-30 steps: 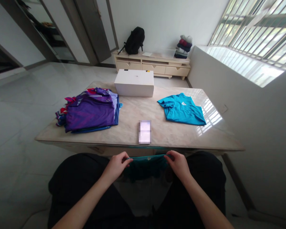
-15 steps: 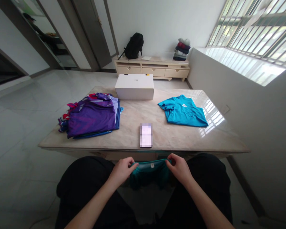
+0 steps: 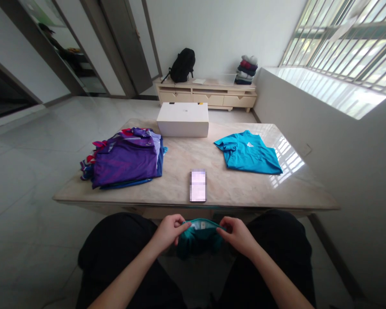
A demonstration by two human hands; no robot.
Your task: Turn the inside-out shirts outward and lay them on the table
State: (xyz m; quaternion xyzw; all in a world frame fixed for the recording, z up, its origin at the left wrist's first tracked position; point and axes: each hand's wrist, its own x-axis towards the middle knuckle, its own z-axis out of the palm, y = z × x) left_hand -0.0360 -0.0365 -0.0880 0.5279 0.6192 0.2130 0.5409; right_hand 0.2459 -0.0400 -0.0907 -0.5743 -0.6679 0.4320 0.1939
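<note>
Both hands were in view, just below the near edge of the table [image 3: 176, 174], between the wearer's knees in dark trousers [image 3: 116, 249]. The left hand [image 3: 170, 231] had thumb and fingers pinched on the left end of the opening of a teal garment [image 3: 201, 242]; the right hand [image 3: 238, 235] pinched the same rim at its right end. The rim sagged between the two grips, showing a paler inside with a small light label [image 3: 203, 225]. The garment hung below the hands, off the table, its lower part lost in shadow. On the table, right of centre, a blue shirt [image 3: 252, 159] lay folded with a white mark on it. At left sat a pile of clothes with a purple garment [image 3: 125, 165] uppermost, red and navy parts jutting from its left side. A pixelated rectangular object [image 3: 198, 185] lay near the front edge, between shirt and pile. A closed white box [image 3: 182, 128] stood at the far edge. Beyond it, a low cabinet [image 3: 209, 100] against the wall carried a black backpack [image 3: 184, 64] and, to its right, a stack of folded cloth [image 3: 246, 71].
</note>
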